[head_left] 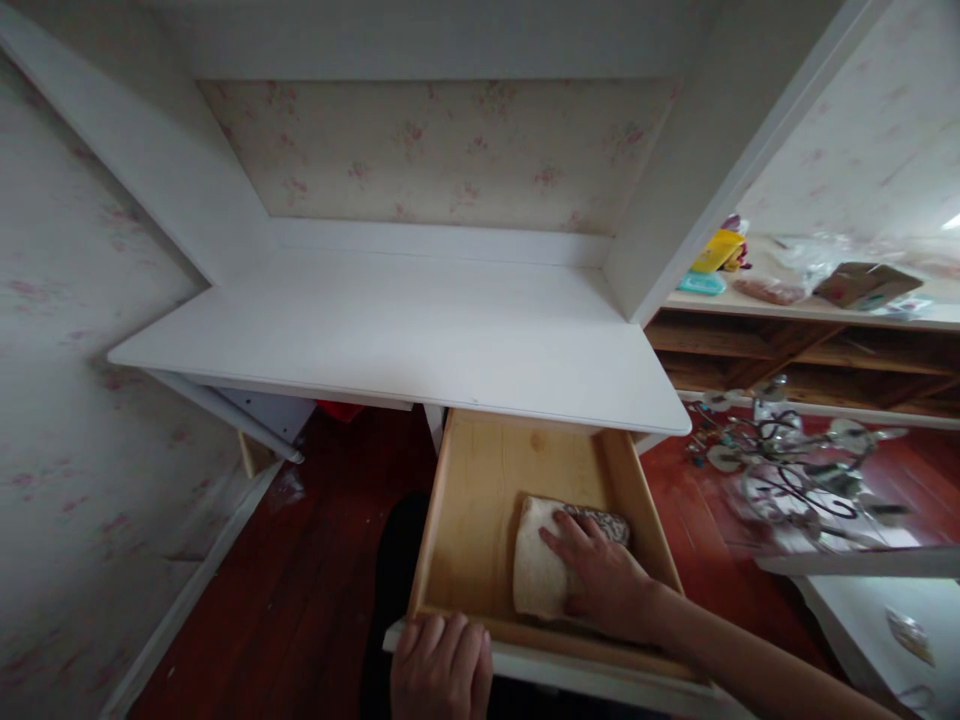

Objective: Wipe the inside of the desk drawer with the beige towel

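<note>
A pale wooden drawer (480,500) with a white front is pulled out from under a white desk (420,320). My left hand (441,665) is closed over the top edge of the drawer front, near its left end. Inside the drawer, towards the right front, lies a folded cream cloth (536,560) with a grey-and-white patterned part. My right hand (604,580) reaches in from the right and holds the cloth against the drawer bottom, fingers spread over it and thumb low. The underside of the cloth is hidden.
A floral-papered wall (60,420) stands to the left. Right of the desk, a chandelier (795,460) with curved arms lies on the red wooden floor (300,600). Behind it, a low wooden shelf unit (810,335) carries bags and a yellow item (718,250).
</note>
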`<control>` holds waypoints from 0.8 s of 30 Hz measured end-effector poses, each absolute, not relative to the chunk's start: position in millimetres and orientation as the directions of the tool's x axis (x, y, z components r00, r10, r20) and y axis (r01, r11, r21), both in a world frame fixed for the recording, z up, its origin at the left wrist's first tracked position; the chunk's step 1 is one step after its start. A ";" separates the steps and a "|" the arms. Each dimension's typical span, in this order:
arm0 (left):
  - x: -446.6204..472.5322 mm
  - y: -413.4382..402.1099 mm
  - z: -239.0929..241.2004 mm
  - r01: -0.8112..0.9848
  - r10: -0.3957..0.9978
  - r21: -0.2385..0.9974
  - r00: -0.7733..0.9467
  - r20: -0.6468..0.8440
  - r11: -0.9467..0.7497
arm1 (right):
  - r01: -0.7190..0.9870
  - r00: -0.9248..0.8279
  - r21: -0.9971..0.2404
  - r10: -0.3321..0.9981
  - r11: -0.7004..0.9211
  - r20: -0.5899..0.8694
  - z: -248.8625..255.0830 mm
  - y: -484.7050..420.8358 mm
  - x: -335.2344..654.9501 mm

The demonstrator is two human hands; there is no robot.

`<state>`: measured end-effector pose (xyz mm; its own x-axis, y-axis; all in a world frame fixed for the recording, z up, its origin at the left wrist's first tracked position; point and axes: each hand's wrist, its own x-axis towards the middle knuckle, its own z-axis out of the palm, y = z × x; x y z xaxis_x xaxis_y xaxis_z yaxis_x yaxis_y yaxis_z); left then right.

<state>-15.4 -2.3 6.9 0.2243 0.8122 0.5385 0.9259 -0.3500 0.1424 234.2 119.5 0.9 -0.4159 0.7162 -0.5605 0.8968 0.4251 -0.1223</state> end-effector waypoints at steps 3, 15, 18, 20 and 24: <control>-12.7 -2.5 6.0 0.938 0.813 0.153 0.179 0.554 -0.310 | 0.873 -0.446 -0.095 0.707 0.478 -0.548 -2.8 122.1 201.6; -13.3 2.7 -0.5 0.950 0.754 0.105 0.164 0.636 -0.295 | 0.845 -0.521 -0.170 0.710 0.507 -0.473 -12.4 161.9 97.9; -12.7 5.3 -2.0 0.950 0.743 0.108 0.157 0.650 -0.294 | 0.879 -0.463 -0.146 0.740 0.454 -0.488 -8.7 196.3 87.3; -13.0 7.0 -1.8 0.950 0.742 0.104 0.158 0.652 -0.294 | 0.901 -0.418 -0.120 0.760 0.417 -0.497 -5.8 218.3 78.6; -14.5 9.4 0.0 0.950 0.726 0.080 0.174 0.666 -0.302 | 0.942 -0.318 -0.079 0.792 0.326 -0.521 0.5 248.7 64.1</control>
<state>-14.5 9.4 0.0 0.1739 0.7256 0.6658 0.9500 -0.3016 0.0805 64.1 248.7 0.5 -0.3178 0.7925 -0.5206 0.9421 0.3260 -0.0788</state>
